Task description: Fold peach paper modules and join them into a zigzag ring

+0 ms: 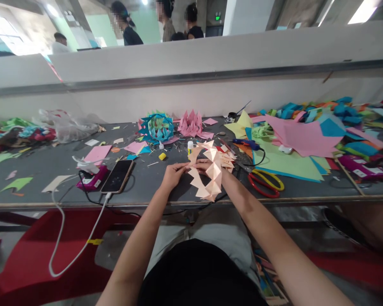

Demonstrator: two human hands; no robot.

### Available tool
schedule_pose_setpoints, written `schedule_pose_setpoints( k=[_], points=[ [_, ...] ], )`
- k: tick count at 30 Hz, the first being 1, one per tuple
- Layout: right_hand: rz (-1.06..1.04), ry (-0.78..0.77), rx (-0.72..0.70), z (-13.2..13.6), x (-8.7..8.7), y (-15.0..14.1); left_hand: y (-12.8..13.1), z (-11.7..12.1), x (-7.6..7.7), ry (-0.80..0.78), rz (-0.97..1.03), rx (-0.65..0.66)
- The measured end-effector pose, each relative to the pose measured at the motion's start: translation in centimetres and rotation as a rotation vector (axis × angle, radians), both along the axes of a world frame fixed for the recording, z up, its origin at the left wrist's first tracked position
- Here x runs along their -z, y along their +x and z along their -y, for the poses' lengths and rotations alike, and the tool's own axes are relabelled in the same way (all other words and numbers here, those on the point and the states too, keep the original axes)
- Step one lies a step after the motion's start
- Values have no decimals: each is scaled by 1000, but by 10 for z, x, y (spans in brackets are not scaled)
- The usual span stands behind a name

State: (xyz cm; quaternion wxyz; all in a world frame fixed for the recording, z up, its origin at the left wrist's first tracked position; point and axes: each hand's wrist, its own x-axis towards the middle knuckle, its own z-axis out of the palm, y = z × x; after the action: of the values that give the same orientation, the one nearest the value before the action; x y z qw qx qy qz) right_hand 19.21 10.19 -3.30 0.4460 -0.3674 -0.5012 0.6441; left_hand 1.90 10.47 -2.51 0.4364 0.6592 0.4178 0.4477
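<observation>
A ring of folded peach paper [214, 172] with pointed tips is held upright above the table's front edge. My left hand [175, 175] pinches its left side between thumb and fingers. My right hand [206, 165] reaches through or behind the ring, and its fingers meet the left hand's at the same spot; the paper partly covers it. Just behind the hands stands a glue stick [190, 147], its yellow cap [162, 157] lying to the left. More folded peach pieces [228, 160] lie beyond my right wrist.
Blue-green [158, 127] and pink [190, 124] folded-paper models stand at the back. Scissors [266, 182], a blue glue gun [247, 143] and paper sheets [300, 136] lie right. A phone [117, 176] charges beside a purple power strip [93, 177] at left. A red chair [54, 250] stands below.
</observation>
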Motion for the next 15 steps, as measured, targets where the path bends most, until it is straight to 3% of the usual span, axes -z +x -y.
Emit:
schedule_pose_setpoints(
  k=[7,15],
  points=[
    [22,-26,-50,-8,15,-2,0,4,-3,67,-41,-14],
    [65,54,-53,0,8,-7,-1,-1,4,109,-79,-70]
  ],
)
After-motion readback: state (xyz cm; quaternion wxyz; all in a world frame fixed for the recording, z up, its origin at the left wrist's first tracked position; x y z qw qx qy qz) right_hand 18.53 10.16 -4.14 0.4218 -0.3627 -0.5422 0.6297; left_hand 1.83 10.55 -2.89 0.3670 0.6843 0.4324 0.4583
